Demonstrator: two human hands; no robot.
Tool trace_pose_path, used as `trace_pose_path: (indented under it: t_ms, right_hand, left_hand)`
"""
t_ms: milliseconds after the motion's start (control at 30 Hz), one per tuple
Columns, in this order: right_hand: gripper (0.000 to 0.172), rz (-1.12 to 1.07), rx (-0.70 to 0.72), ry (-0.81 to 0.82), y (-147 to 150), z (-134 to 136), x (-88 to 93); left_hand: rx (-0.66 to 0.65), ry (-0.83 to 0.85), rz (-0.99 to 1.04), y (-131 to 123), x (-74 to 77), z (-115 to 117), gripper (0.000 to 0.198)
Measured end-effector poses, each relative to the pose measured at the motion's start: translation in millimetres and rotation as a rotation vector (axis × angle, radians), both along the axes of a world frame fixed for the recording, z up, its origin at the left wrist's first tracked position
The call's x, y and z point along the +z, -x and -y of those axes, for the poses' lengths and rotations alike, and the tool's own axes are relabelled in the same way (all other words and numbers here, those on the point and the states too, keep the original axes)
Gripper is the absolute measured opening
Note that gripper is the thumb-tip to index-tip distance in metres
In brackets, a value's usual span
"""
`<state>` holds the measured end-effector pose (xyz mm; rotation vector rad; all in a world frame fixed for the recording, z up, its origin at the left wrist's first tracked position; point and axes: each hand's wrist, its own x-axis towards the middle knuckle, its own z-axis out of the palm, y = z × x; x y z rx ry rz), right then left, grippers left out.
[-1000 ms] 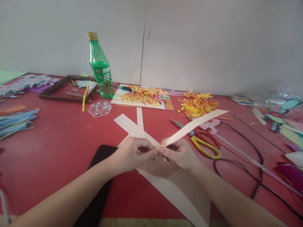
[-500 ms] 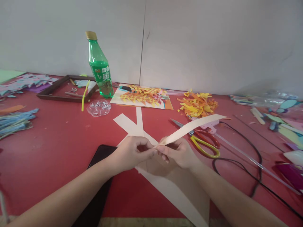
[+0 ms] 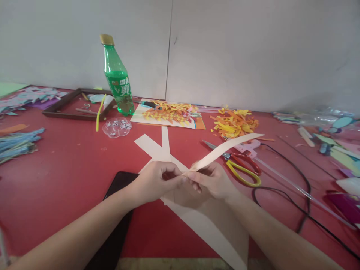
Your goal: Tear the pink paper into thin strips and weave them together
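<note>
Cream paper strip [image 3: 225, 150] is held over the near half of the red worktop [image 3: 84, 153], about midway along its near edge. Left hand [image 3: 157, 180] and right hand [image 3: 216, 182] both pinch its low end between thumb and fingers, while the free end arcs up toward the far right corner. Beneath lies a cream sheet [image 3: 208, 228], with a black slab [image 3: 118, 236] (partly hidden by the left forearm) to its left. Scissors [image 3: 227, 156] rest rightward; a green bottle [image 3: 119, 84] stands near the far edge.
</note>
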<state>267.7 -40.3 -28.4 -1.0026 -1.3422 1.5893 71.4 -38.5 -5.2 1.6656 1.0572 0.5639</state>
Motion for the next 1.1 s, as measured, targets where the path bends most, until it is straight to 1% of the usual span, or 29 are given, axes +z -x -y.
trace_pose_path:
  t_ms: [133,200,400,467,533,633,733,867,967,1100]
  right_hand:
    - [0.019,0.005,-0.084,0.008,-4.1,-1.1,-2.2]
    - [0.020,0.019,-0.098,0.007,-5.5,-1.2,-2.2]
    - [0.020,0.078,-0.035,-0.006,-2.1,1.4,3.1]
    - [0.021,0.097,0.000,0.011,0.3,2.8,5.4]
    - [0.021,0.086,0.032,0.027,2.0,3.9,6.6]
    - [0.020,0.044,0.056,0.050,2.2,4.5,5.1]
    - [0.019,0.023,0.048,0.060,0.5,3.9,0.9]
    - [0.022,0.068,-0.026,0.050,-2.0,2.4,-2.1]
    - [0.024,0.097,-0.045,0.048,-3.2,1.5,-0.2]
    - [0.024,0.115,-0.036,0.054,-3.4,1.2,3.7]
  left_hand:
    - [0.001,-0.011,-0.003,0.0,0.3,-0.3,0.033]
    - [-0.006,-0.006,-0.001,0.4,-0.2,-0.4,0.033]
    - [-0.067,0.036,-0.027,1.5,-3.1,0.8,0.029]
    - [-0.064,0.032,-0.024,1.1,-2.9,1.3,0.029]
    - [-0.050,0.021,-0.013,0.7,-1.8,1.4,0.030]
    - [-0.069,0.017,-0.023,0.8,-0.1,0.8,0.031]
    - [-0.088,0.036,-0.051,1.8,-0.1,0.1,0.031]
    - [-0.085,0.060,-0.033,1.9,-2.2,0.5,0.034]
    - [-0.088,0.073,-0.004,0.7,-3.2,0.7,0.036]
    - [-0.071,0.061,-0.007,-0.2,-2.8,0.1,0.032]
